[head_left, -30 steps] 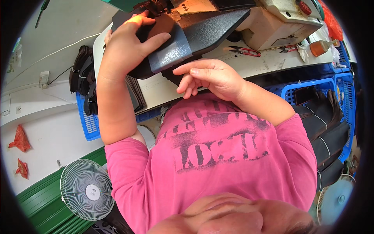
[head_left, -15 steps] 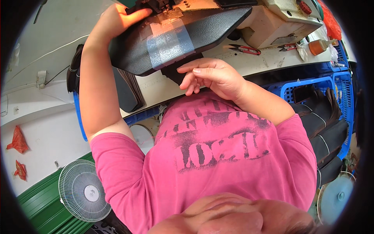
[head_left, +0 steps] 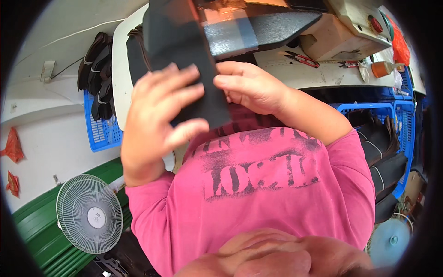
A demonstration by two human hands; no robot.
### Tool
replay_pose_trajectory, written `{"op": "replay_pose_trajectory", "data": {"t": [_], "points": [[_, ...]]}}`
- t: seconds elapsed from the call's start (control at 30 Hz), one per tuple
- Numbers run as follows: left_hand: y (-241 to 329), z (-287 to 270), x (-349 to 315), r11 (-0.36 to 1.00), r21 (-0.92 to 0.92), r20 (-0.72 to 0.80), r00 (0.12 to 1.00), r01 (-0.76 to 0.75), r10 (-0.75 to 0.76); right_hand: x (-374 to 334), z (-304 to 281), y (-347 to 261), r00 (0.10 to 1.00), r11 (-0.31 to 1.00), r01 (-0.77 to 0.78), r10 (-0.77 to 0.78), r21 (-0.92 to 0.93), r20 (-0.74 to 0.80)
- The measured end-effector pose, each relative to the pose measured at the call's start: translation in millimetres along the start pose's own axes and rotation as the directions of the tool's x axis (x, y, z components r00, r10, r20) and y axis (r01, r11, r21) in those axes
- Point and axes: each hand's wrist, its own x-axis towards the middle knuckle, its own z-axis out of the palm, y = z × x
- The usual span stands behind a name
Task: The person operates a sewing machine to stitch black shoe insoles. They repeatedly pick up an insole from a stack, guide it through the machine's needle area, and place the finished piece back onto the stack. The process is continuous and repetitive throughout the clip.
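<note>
A flat black leather-like piece (head_left: 180,46) stretches from the top of the view down toward my shirt. My left hand (head_left: 159,108) is over its lower left part, open, with the fingers spread. Beside the right edge of the piece is my right hand (head_left: 258,87); its thumb and forefinger point at that edge, loosely apart, and the other fingers curl below. Whether its fingertips touch the piece I cannot tell. Behind lies a black textured work surface (head_left: 286,27) with clear tape (head_left: 237,37) across it, under a warm light.
Red-handled thread snips (head_left: 302,59) lie on the white table (head_left: 323,76) near a pale machine body (head_left: 341,39) and an orange bottle (head_left: 380,69). Blue baskets with bundled black pieces stand left (head_left: 97,134) and right (head_left: 401,138). A fan (head_left: 90,214) is at lower left.
My left hand has come down from the top of the taped surface, and the long black piece now lies between my hands. My right hand has barely moved. The view has shifted slightly.
</note>
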Motion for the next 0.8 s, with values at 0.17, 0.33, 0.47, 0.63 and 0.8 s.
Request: {"op": "replay_pose_trajectory", "data": {"t": [0.17, 0.33, 0.47, 0.63, 0.8], "points": [[-28, 52, -51, 0.478, -0.870, -0.375, 0.467, 0.122, -0.801, 33, 36, 19, 0.975, 0.987, 0.053, -0.019, -0.150, 0.221], [-89, 80, -65, -0.584, -0.797, 0.085, 0.930, -0.151, -0.357, 66, 57, 35, 0.880, 0.750, 0.013, 0.305, -0.661, 0.363], [-157, 64, -60, -0.323, -0.859, -0.090, 0.739, -0.397, -0.668, 97, 51, 69, 0.946, 0.910, -0.117, 0.224, -0.397, 0.235], [-266, 48, -66, 0.193, -0.975, -0.222, 0.574, -0.113, -0.788, 137, 48, 91, 0.983, 0.933, -0.180, 0.181, -0.313, -0.027], [-340, 104, -74, 0.146, -0.978, -0.037, 0.568, 0.148, -0.822, 173, 26, 131, 0.971, 0.811, -0.210, 0.106, -0.546, -0.216]]}}
